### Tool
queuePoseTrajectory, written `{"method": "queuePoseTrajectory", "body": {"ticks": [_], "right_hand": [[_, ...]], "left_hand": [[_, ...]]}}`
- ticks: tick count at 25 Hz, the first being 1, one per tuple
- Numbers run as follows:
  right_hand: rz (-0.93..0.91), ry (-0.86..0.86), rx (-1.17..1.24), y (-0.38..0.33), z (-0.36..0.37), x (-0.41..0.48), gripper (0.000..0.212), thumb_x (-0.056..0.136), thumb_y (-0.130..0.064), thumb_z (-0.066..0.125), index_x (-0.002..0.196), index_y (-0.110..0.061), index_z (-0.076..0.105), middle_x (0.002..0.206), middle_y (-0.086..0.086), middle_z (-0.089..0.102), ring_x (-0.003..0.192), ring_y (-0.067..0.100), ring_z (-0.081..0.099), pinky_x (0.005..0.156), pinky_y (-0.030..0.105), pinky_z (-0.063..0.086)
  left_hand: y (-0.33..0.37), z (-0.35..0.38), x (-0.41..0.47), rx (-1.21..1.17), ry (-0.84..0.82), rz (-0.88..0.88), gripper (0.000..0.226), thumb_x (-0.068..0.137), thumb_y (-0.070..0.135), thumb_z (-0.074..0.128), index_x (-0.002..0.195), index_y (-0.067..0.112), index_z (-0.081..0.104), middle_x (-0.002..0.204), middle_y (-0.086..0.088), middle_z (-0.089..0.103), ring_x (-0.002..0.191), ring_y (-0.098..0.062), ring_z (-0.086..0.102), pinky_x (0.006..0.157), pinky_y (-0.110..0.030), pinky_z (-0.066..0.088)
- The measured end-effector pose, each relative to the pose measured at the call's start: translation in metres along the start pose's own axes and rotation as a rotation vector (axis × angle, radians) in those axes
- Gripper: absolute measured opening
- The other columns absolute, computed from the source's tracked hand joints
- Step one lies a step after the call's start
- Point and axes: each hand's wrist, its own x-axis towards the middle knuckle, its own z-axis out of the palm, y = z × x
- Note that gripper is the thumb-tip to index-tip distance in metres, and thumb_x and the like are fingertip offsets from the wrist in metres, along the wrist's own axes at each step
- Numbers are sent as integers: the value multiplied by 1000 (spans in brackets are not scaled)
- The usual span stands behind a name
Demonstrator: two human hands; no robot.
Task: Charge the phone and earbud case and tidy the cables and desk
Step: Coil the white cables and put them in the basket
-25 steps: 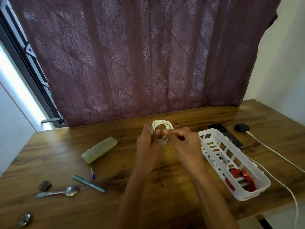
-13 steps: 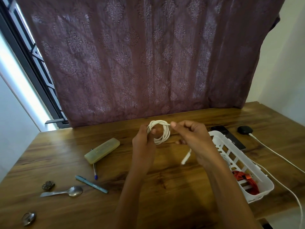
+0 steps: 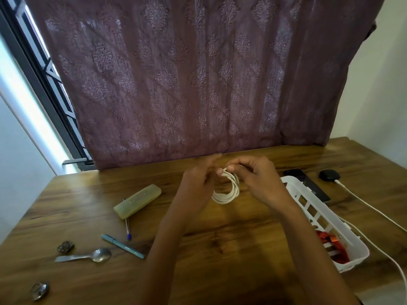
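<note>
Cable (image 3: 229,194), white and wound into a small coil, hangs just above the middle of the desk (image 3: 220,249), pinched at its top by the thumb and curled fingers of the right hand (image 3: 257,179). The left hand (image 3: 196,186) is right beside the coil, its fingers lifted and blurred; I cannot tell whether it touches the cable or how far open it is. To do this step well, I judge the loops should lie flat and together under that pinch while the loose end is wrapped round or tucked in, before the bundle goes into the white basket (image 3: 308,208) just to the right. The cable's end and plug are hidden by the hands. Inside the basket only a red thing (image 3: 330,245) shows clearly. The phone (image 3: 308,183) on the basket's far side is partly covered by its rim, and whether the white cord (image 3: 374,212) actually sits in the dark earbud case (image 3: 329,175) is hard to make out
</note>
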Motion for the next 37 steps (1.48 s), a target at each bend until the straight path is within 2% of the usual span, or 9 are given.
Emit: {"method": "queuePoseTrajectory", "body": {"ticks": [4, 7, 11, 16, 19, 22, 24, 29, 37], "right_hand": [[-92, 72, 39, -4, 1, 4, 8, 79, -15, 69, 82, -21, 71, 82, -7, 69, 81, 10, 66, 78, 31, 54], [-194, 272, -269, 6, 6, 3, 12, 76, -24, 72, 88, -20, 74, 79, -6, 55, 76, 12, 55, 68, 20, 46], [-20, 275, -210, 9, 12, -2, 14, 83, -22, 65, 90, -14, 74, 81, 0, 63, 61, 3, 54, 59, 3, 39], [194, 51, 158, 7, 18, -13, 47, 72, -58, 55, 87, -17, 72, 69, 2, 68, 63, 8, 59, 63, 27, 48], [258, -13, 350, 4, 25, -18, 29, 79, -39, 66, 104, -25, 68, 87, 4, 74, 85, 19, 69, 79, 41, 57], [267, 60, 371, -1, 28, -18, 10, 84, -23, 65, 89, -29, 71, 85, 13, 72, 86, 28, 68, 81, 48, 55], [274, 78, 391, -4, 27, -19, 10, 84, -19, 65, 86, -26, 72, 79, 2, 74, 80, 18, 69, 79, 42, 56], [347, 66, 463, -8, 25, -20, 10, 85, -17, 63, 85, -12, 72, 83, 7, 74, 80, 17, 68, 82, 39, 54], [589, -200, 1035, -11, 17, -9, 39, 72, -20, 62, 103, 3, 64, 96, 10, 64, 88, 18, 63, 75, 28, 54]], "left_hand": [[7, -4, 2, 9, 58, -1, 21, 93, 11, 49, 105, 10, 66, 77, 5, 65, 63, 13, 59, 58, 0, 40], [6, 1, -2, -73, 153, -37, 20, 91, 9, 51, 101, 11, 69, 68, 13, 63, 60, 15, 59, 57, 0, 41], [3, 12, -5, -186, 261, -97, 19, 90, 9, 55, 101, 12, 70, 70, 15, 64, 61, 12, 61, 58, -2, 43], [-3, 12, -2, -329, 435, -164, 18, 89, 12, 56, 99, 18, 69, 78, 8, 69, 72, -4, 66, 71, -18, 53], [-3, 13, -2, -347, 435, -157, 18, 89, 11, 56, 97, 21, 68, 83, 6, 70, 78, -8, 67, 75, -23, 53], [-4, 15, -4, -353, 426, -162, 20, 89, 10, 56, 94, 26, 67, 88, -2, 72, 82, -13, 68, 78, -27, 54], [-5, 16, -5, -338, 427, -164, 20, 89, 10, 55, 96, 24, 68, 92, -2, 72, 85, -12, 68, 78, -26, 53], [-6, 16, -6, -222, 430, -128, 19, 91, 12, 54, 101, 19, 68, 83, 13, 67, 77, 4, 63, 67, -6, 47], [-10, 14, -10, -192, 372, -51, 19, 92, 13, 51, 99, 19, 67, 84, 16, 68, 79, 0, 64, 69, -16, 52]]}}
